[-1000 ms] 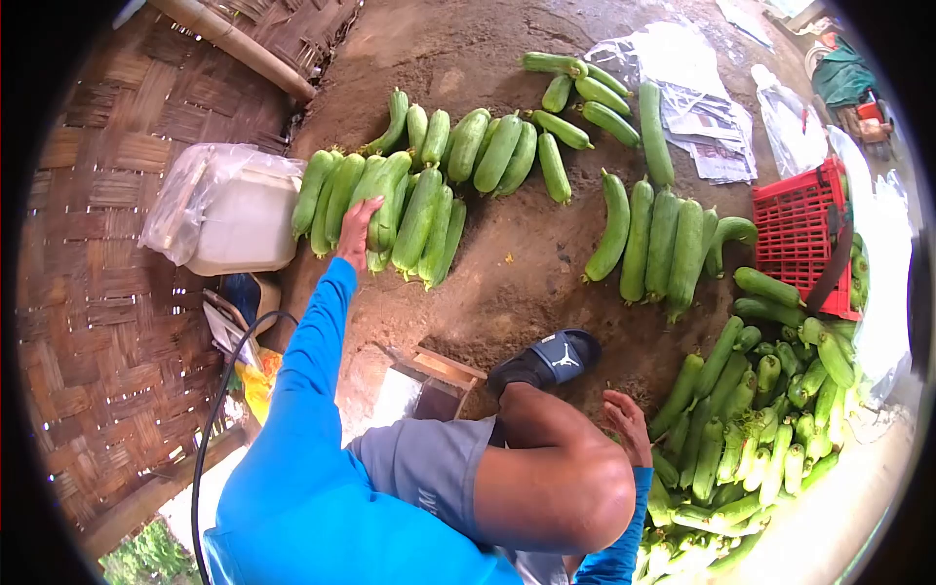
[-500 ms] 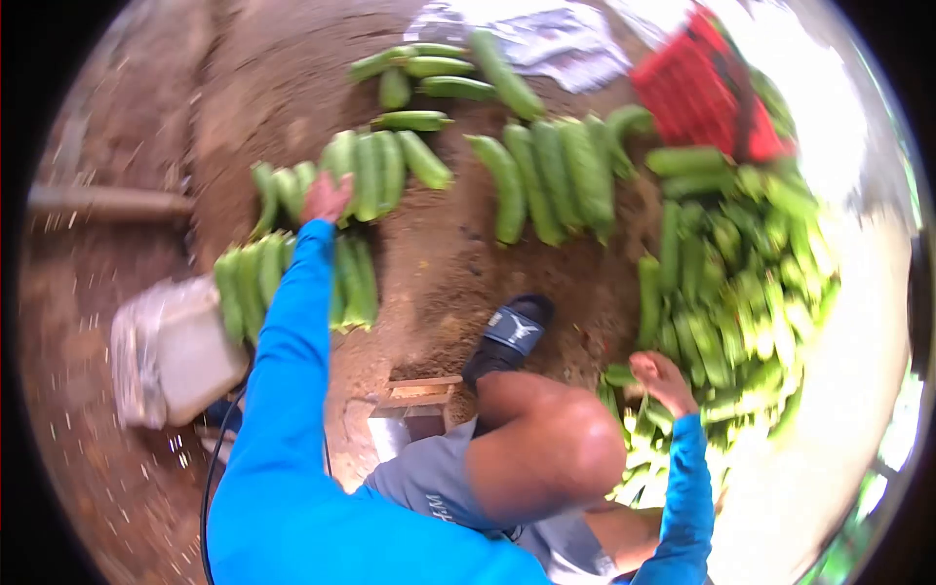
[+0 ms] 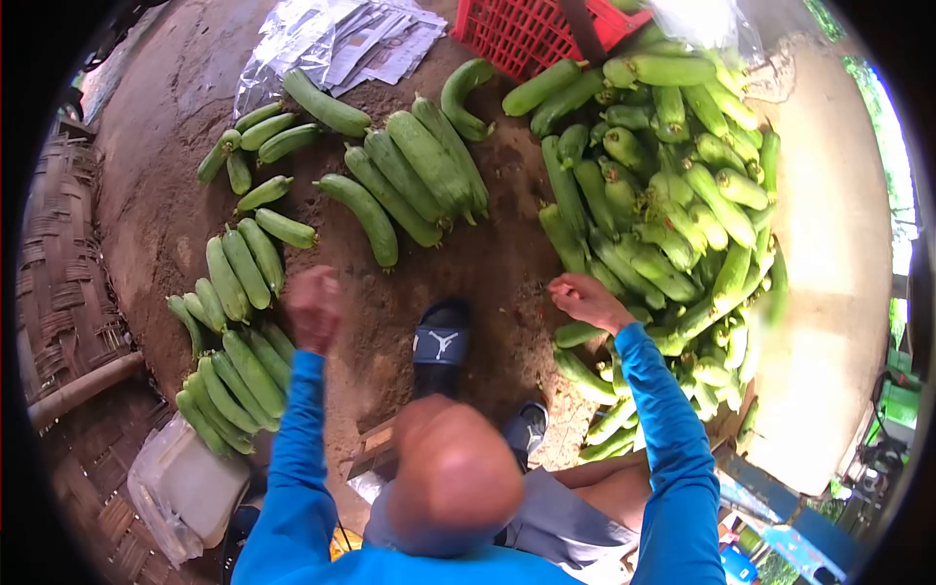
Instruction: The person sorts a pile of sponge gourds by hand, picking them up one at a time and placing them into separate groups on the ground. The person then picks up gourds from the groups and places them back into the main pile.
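My left hand (image 3: 315, 304) is above the brown ground, just right of a row of green gourds (image 3: 226, 278); it is blurred, and its fingers look curled but cannot be made out clearly. Below that row lies another row of gourds (image 3: 234, 390). My right hand (image 3: 585, 298) hovers at the left edge of a big heap of gourds (image 3: 673, 214), fingers bent together, and whether anything is between them is too small to tell. Larger gourds (image 3: 419, 161) lie side by side in the upper middle.
A red crate (image 3: 531, 39) stands at the top beside the heap. Newspapers and clear plastic (image 3: 375, 44) lie at upper left. A whitish container (image 3: 185, 478) sits at lower left, near a woven mat (image 3: 63, 263). My sandalled foot (image 3: 441, 341) is between my hands.
My left hand has come off the gourd row and moved toward my body. My right hand has shifted up and left beside the heap. The camera view has turned toward the right.
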`<control>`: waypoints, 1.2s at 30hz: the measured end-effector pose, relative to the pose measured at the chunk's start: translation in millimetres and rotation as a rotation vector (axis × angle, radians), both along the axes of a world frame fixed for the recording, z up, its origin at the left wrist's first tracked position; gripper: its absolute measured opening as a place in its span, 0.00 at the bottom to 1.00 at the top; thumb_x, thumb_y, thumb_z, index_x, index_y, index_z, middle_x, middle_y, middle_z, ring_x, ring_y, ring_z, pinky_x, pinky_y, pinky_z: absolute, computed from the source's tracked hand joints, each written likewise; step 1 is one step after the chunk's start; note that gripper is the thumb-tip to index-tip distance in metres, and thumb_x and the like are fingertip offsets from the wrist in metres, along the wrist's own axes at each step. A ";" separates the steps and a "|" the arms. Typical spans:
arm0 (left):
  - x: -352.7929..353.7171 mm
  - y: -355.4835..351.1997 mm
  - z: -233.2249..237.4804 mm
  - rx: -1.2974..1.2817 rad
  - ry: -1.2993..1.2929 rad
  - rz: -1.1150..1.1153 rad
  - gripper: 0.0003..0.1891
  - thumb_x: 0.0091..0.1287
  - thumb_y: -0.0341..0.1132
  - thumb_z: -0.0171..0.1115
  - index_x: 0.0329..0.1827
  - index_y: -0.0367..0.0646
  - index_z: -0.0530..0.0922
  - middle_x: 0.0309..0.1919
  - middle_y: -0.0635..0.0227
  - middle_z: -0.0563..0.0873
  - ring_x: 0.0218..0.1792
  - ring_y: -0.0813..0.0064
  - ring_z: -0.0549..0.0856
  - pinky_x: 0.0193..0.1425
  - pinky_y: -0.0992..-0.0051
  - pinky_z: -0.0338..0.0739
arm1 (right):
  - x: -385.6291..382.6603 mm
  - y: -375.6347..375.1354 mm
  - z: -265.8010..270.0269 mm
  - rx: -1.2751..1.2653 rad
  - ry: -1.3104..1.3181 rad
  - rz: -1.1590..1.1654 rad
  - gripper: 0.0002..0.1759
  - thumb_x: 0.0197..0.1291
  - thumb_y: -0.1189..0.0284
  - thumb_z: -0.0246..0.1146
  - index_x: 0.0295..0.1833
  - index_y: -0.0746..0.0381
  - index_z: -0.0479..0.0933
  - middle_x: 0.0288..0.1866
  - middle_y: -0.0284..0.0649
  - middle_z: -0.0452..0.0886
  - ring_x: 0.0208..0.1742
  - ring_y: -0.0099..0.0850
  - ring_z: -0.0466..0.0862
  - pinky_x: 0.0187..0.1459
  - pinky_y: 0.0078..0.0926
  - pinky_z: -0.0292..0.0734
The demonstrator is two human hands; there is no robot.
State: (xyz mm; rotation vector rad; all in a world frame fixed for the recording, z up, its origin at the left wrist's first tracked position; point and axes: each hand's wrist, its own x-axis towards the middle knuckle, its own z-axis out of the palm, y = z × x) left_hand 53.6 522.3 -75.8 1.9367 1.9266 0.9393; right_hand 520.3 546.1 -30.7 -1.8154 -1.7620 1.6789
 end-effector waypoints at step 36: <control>113.4 42.1 50.2 -0.827 -1.725 -0.113 0.32 0.72 0.62 0.39 0.56 0.43 0.76 0.42 0.67 0.83 0.41 0.76 0.79 0.49 0.74 0.73 | -102.0 131.5 105.4 0.169 0.510 -0.084 0.29 0.53 0.57 0.66 0.56 0.65 0.74 0.42 0.33 0.76 0.40 0.22 0.76 0.37 0.21 0.70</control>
